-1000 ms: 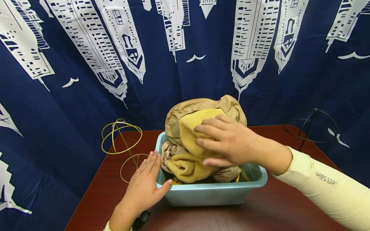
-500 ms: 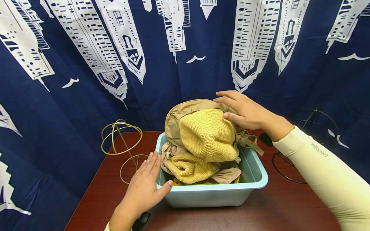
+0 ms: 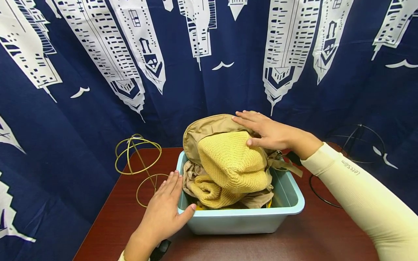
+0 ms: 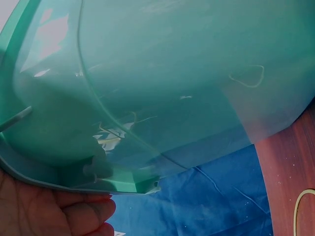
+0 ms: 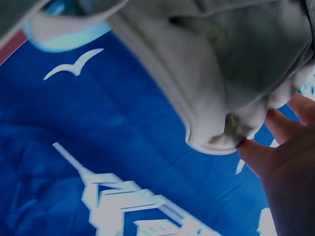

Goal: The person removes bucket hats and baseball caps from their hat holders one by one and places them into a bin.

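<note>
A light blue plastic tub (image 3: 235, 221) holds a pile of soft hats. On top lies a hat with a yellow knitted crown (image 3: 228, 156) and a wide tan brim (image 3: 209, 125); a tan tie strap hangs at its right. My right hand (image 3: 269, 132) rests over the back right of this hat, fingers extended. In the right wrist view, fingertips (image 5: 256, 152) touch the edge of the brim (image 5: 206, 108). My left hand (image 3: 164, 203) lies along the tub's left rim, fingers straight and thumb on the front corner. Beneath the top hat, a rolled yellow knit piece (image 3: 209, 194) and tan cloth (image 3: 259, 199) show.
The tub stands on a dark red-brown table (image 3: 107, 224). A gold wire stand (image 3: 142, 165) is at the left, and a black wire stand (image 3: 382, 139) at the right. Behind hangs a navy curtain (image 3: 235, 90) printed with white buildings.
My right hand has gone from in front of the knitted crown back to the brim. The top hat has tipped slightly forward and lower. My left hand stays on the rim.
</note>
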A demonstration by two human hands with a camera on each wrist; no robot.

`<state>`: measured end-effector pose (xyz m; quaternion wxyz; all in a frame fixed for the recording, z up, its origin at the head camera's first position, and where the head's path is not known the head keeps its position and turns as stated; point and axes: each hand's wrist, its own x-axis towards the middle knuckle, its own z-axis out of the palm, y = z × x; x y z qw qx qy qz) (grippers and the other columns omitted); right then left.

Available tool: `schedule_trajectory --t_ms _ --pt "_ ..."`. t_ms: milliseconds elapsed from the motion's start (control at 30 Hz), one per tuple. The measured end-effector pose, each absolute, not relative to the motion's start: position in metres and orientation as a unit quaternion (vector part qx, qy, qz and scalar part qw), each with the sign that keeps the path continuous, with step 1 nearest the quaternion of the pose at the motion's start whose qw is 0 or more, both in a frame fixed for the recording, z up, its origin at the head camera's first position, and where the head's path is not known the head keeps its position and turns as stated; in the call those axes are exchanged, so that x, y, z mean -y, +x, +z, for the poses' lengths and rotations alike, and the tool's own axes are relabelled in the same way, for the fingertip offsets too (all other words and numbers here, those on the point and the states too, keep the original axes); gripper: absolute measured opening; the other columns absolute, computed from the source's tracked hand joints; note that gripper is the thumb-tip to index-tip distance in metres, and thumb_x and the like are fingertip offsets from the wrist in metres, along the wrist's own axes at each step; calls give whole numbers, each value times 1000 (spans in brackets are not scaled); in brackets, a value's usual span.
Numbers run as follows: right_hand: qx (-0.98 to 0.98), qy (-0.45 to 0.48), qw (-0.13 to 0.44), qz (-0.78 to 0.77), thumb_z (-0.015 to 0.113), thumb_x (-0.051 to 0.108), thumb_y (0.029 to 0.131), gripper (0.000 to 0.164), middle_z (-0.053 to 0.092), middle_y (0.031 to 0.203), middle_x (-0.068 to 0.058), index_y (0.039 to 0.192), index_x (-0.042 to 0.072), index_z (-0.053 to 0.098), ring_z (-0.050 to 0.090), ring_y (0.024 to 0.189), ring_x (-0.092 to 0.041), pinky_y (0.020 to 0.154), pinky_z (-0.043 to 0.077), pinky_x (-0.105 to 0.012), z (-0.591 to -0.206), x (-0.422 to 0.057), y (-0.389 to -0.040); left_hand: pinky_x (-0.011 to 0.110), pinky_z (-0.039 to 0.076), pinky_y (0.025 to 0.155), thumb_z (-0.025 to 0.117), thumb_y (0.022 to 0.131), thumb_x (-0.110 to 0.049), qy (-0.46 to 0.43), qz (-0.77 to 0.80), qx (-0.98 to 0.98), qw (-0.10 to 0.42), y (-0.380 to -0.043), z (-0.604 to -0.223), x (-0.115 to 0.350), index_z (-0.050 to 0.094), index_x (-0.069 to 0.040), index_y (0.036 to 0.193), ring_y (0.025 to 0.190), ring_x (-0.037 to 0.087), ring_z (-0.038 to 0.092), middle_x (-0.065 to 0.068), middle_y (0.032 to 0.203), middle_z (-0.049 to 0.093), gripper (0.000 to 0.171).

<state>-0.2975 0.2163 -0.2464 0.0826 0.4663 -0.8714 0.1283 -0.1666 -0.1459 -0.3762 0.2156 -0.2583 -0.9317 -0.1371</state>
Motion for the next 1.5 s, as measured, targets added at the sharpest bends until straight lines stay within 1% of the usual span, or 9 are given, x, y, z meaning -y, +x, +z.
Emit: schedule_trajectory --t_ms 33,133,267,367,633,1000,1200,1367,1500 --pt "870 470 86 120 39 72 93 91 19 162 -20 159 10 23 10 148 -42 116 5 -61 -246 -212 -295 49 31 114 61 89 -54 -259 -138 932 215 -167 -376 146 46 8 143 144 31 33 23 152 39 85" --pt "870 476 93 89 50 71 90 94 16 164 -15 160 15 22 7 149 -40 116 1 -62 -246 -197 -285 49 31 114 60 89 -55 -257 -142 932 211 -166 -376 147 46 9 143 143 32 33 23 152 39 85" --pt "867 485 115 18 58 73 83 98 13 165 -11 159 21 25 3 151 -36 113 0 -67 -250 -178 -277 49 31 114 60 89 -55 -253 -146 933 209 -166 -376 148 46 9 143 143 34 34 24 152 39 84" --pt "860 495 123 -19 55 77 82 97 13 165 -11 158 24 28 2 151 -36 112 1 -69 -259 -169 -274 49 31 114 60 89 -55 -252 -147 933 209 -166 -377 148 47 9 142 143 33 34 23 152 39 84" --pt "851 515 100 -38 48 78 85 91 11 166 -9 158 28 28 2 151 -36 111 0 -72 -280 -156 -273 49 31 114 58 90 -56 -252 -146 934 205 -167 -378 148 47 8 143 144 31 33 22 152 39 84" --pt "854 512 62 -62 37 78 90 83 14 165 -8 158 33 27 8 151 -33 114 4 -67 -300 -150 -278 48 30 115 59 89 -56 -254 -147 933 207 -168 -378 147 47 7 143 144 30 33 21 153 38 84" --pt "856 510 42 -69 33 78 90 81 12 165 -6 158 35 23 7 151 -30 116 6 -62 -312 -146 -283 49 31 114 60 89 -56 -257 -150 931 213 -169 -377 147 47 8 143 144 30 33 22 153 38 85" --pt "862 502 16 -66 32 78 91 81 12 166 -5 159 36 22 6 151 -29 116 10 -61 -319 -144 -287 49 30 114 60 89 -56 -258 -149 931 210 -169 -376 148 46 8 143 144 30 32 22 153 38 85" --pt "864 498 8 -70 30 78 91 80 11 166 -4 159 36 21 4 152 -28 116 12 -61 -323 -143 -286 49 31 114 60 88 -56 -258 -148 932 207 -169 -376 147 46 8 143 144 31 32 22 153 38 85"
